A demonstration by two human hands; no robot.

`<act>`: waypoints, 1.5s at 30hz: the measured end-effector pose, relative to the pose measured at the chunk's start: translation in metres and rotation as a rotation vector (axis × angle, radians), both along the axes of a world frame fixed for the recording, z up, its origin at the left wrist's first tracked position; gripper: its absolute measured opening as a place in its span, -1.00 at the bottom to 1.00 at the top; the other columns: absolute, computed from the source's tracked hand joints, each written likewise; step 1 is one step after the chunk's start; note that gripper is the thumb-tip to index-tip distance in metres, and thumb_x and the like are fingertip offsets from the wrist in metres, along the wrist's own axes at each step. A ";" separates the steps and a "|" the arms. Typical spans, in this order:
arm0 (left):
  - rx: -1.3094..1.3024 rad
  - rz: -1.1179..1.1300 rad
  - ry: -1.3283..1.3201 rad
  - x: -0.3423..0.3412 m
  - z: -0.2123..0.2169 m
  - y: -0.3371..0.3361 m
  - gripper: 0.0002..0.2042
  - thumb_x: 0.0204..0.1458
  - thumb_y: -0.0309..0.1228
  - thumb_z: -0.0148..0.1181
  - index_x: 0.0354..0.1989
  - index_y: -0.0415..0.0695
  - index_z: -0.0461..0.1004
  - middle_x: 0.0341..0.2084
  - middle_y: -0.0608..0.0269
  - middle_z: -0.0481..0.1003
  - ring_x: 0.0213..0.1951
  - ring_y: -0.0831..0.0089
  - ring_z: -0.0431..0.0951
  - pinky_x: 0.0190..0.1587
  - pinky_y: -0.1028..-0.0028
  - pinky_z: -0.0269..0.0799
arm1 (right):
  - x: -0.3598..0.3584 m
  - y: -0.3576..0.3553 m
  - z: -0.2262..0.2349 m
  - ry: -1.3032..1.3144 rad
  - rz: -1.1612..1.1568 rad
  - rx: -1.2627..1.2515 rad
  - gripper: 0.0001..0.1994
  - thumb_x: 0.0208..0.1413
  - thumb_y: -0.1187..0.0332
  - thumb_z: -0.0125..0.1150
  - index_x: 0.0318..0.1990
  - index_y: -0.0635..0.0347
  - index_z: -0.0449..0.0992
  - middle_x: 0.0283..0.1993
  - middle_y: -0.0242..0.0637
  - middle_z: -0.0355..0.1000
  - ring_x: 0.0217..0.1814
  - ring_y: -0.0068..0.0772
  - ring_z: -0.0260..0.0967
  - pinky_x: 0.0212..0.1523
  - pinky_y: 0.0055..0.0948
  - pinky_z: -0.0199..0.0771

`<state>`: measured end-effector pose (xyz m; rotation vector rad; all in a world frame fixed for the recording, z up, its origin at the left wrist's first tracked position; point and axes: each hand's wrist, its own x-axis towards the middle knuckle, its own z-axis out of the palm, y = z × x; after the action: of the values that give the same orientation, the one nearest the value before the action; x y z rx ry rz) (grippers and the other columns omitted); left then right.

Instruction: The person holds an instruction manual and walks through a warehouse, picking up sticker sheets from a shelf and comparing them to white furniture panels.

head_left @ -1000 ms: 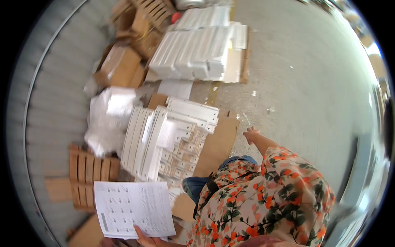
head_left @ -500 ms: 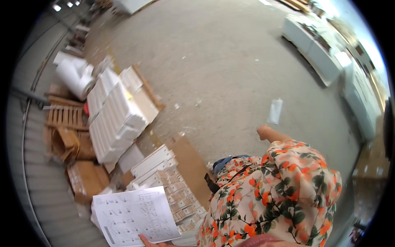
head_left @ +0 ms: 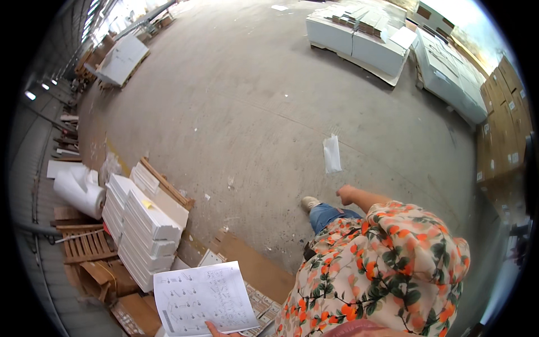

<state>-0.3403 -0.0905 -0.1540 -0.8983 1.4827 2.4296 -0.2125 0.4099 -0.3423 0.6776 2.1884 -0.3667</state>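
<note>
Head view: left hand [head_left: 216, 330], only fingertips showing at the lower edge, pinching the bottom margin of a printed instruction sheet [head_left: 203, 296] held flat above flattened cardboard [head_left: 255, 269]. Right hand [head_left: 345, 194] empty, curled into a loose fist, swung out over bare concrete floor [head_left: 269, 112], beside the person's jeans-clad leg and pale shoe [head_left: 310, 203]. Stack of long white boxes [head_left: 143, 224] left of the sheet. White plastic bag [head_left: 332, 153] on the floor beyond the right hand.

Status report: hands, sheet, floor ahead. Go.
Left hand grips sheet at its bottom edge. Right hand empty, closed, swung out. White bag on floor ahead.
</note>
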 end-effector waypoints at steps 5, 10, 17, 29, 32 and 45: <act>-0.045 -0.035 0.183 -0.046 -0.009 0.023 -0.46 -0.15 -0.33 0.01 0.00 -0.32 0.03 -0.05 0.00 0.15 -0.06 0.14 0.21 -0.06 0.20 0.14 | -0.011 -0.020 -0.015 0.155 -0.071 -0.028 -0.55 -0.40 0.42 0.05 -0.16 0.06 0.36 -0.18 -0.12 0.31 -0.12 -0.18 0.24 -0.12 -0.38 0.24; -0.145 -0.167 0.336 -0.120 0.003 0.064 -0.48 -0.17 -0.46 -0.01 0.00 -0.37 0.01 -0.06 -0.07 0.13 -0.09 0.13 0.21 -0.07 0.24 0.16 | 0.006 -0.021 -0.008 0.230 -0.227 0.059 -0.54 -0.43 0.45 0.05 -0.18 0.08 0.36 -0.21 -0.08 0.31 -0.13 -0.19 0.25 -0.12 -0.37 0.25; 0.138 -0.480 0.475 -0.231 0.038 0.142 -0.50 -0.23 -0.65 -0.04 -0.01 -0.34 0.06 -0.07 0.01 0.16 -0.09 0.21 0.23 -0.08 0.32 0.19 | 0.065 -0.019 0.010 0.188 -0.866 0.257 -0.53 -0.42 0.51 0.10 -0.16 0.17 0.34 -0.17 -0.09 0.30 -0.10 -0.18 0.24 -0.12 -0.40 0.27; 0.274 -0.997 0.398 -0.364 0.095 0.203 -0.75 -0.28 -0.59 0.15 -0.34 -0.35 0.37 -0.42 0.10 0.42 -0.42 0.44 0.44 -0.36 0.52 0.38 | 0.022 -0.246 -0.006 0.081 -1.141 0.027 -0.52 -0.51 0.41 0.25 -0.23 0.22 0.37 -0.30 -0.05 0.35 -0.29 -0.23 0.34 -0.30 -0.40 0.33; 0.283 -1.070 0.405 -0.385 0.104 0.235 -0.78 -0.27 -0.61 0.13 -0.36 -0.34 0.38 -0.44 0.11 0.43 -0.43 0.45 0.45 -0.37 0.53 0.39 | 0.036 -0.286 -0.068 0.090 -1.182 -0.031 -0.51 -0.48 0.42 0.25 -0.21 0.23 0.36 -0.28 -0.02 0.34 -0.26 -0.23 0.33 -0.29 -0.37 0.32; 0.409 -1.343 0.394 -0.360 0.095 0.315 -0.77 -0.27 -0.60 0.14 -0.35 -0.33 0.37 -0.44 0.09 0.43 -0.43 0.44 0.46 -0.37 0.49 0.41 | -0.053 -0.247 0.015 0.530 -1.546 0.041 -0.51 -0.40 0.45 0.22 -0.15 0.27 0.31 -0.14 -0.01 0.27 -0.14 -0.18 0.26 -0.22 -0.32 0.28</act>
<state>-0.7008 0.2248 -0.0590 0.5762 0.9963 1.6848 -0.2651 0.1627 -0.3276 2.4210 1.6204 -1.3575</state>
